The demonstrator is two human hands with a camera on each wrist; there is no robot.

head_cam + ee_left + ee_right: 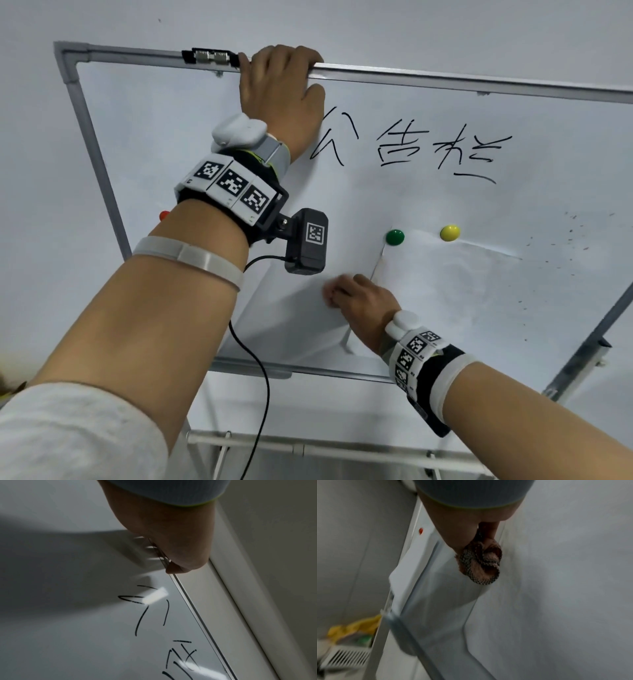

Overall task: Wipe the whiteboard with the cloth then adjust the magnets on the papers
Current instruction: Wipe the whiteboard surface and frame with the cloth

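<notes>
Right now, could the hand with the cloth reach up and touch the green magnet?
Probably yes. The right hand grips the cloth just below the green magnet, with only paper between them. It would need to free a finger or push with the cloth.

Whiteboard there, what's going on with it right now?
A person is wiping the whiteboard. The left hand grips its top frame edge to steady it, while the right hand holds a bunched checked cloth against the lower part of the board, by the papers. The black handwriting is not erased. The green magnet, yellow magnet and red magnet are untouched.
</notes>
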